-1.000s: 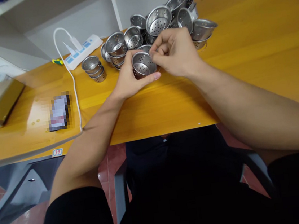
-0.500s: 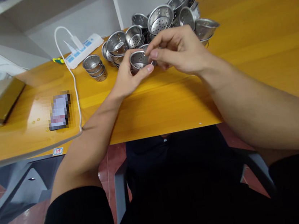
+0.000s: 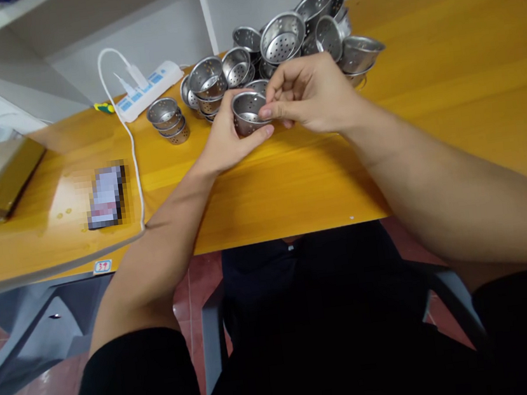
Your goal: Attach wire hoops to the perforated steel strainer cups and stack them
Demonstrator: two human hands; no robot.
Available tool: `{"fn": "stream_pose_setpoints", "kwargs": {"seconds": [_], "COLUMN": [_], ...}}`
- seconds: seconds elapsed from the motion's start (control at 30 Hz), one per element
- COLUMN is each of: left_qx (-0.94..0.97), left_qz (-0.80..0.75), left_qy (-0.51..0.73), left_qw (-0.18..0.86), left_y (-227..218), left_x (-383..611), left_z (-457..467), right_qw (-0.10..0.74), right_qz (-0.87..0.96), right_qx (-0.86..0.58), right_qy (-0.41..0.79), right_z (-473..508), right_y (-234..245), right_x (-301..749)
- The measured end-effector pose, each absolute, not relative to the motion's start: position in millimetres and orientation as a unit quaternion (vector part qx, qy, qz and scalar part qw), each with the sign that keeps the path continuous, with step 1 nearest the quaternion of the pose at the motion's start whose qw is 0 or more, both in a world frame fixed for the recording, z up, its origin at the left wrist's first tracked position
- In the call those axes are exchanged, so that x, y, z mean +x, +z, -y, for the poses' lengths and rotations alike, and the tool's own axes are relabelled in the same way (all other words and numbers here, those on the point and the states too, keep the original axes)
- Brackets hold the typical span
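right hand (image 3: 311, 95) at perforated cup (image 3: 244, 106), thumb lower than before, cup mouth-up, axis near upright, left hand (image 3: 226, 137) grasping it, right grip undeterminable

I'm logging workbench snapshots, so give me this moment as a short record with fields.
Left hand: gripping a perforated metal cup
Right hand: at the cup's right edge, grip unclear
Small stack: perforated cups, left of the left hand
Pile: more perforated cups, beyond the hands
Power strip: white, beyond the small stack
Blurred device: lying on the table

Two hands (image 3: 222, 137) (image 3: 312, 96), dozen-plus metal cups (image 3: 246, 111), one power strip (image 3: 150, 91)
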State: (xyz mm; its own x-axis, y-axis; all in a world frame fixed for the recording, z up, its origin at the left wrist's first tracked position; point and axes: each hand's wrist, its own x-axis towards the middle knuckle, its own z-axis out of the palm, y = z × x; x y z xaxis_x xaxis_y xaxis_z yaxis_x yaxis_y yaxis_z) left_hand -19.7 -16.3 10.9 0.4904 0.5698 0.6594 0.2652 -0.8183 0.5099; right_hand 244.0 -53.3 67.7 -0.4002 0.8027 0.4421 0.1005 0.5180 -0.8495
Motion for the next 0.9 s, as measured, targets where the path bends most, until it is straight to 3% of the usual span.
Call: {"fn": "stream_pose_setpoints", "kwargs": {"seconds": [0.3, 0.6, 0.9], "left_qx": [0.858, 0.852, 0.844], "left_qz": [-0.242, -0.226, -0.253], "left_qy": [0.422, 0.437, 0.442], "left_qw": [0.167, 0.177, 0.169], "left_y": [5, -7, 2], "left_x": [-24, -35, -34], "left_z": [7, -12, -1], "right_qw": [0.454, 0.45, 0.385], "right_qz": [0.756, 0.806, 0.845], "right_qx": [-0.311, -0.334, -0.297], "right_qy": [0.355, 0.189, 0.224], "right_z": [55, 62, 63], "right_y": [69, 76, 66], "right_x": [239, 254, 251]}}
